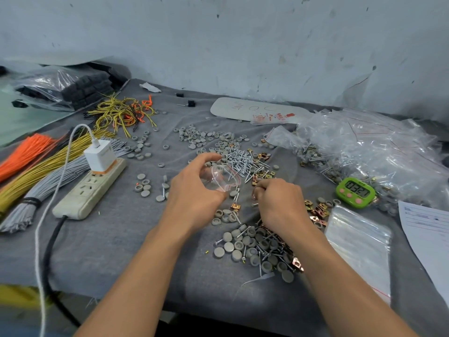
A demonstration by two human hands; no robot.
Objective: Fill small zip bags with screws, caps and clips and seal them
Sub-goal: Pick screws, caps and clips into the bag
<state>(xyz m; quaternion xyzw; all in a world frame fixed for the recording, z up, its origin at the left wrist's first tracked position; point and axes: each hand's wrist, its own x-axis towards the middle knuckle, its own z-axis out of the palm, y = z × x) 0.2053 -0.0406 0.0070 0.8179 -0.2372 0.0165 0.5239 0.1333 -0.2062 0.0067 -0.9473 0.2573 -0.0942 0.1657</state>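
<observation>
My left hand [194, 190] holds a small clear zip bag [222, 177] with its mouth spread open toward the right. My right hand [279, 200] is curled just right of the bag, fingers bunched as if around small parts; what it holds is hidden. Behind the bag lies a pile of silver screws [243, 161]. Grey round caps [206, 138] are scattered beyond it, and a mixed heap of caps, screws and copper clips [262, 246] lies under my right wrist. More brass clips [318, 210] lie to the right.
A stack of empty zip bags [357, 242] lies at right by a green timer [356, 192] and a paper sheet [427, 229]. Filled bags [364, 147] heap at back right. A power strip [92, 190] with charger and wire bundles [36, 171] are at left.
</observation>
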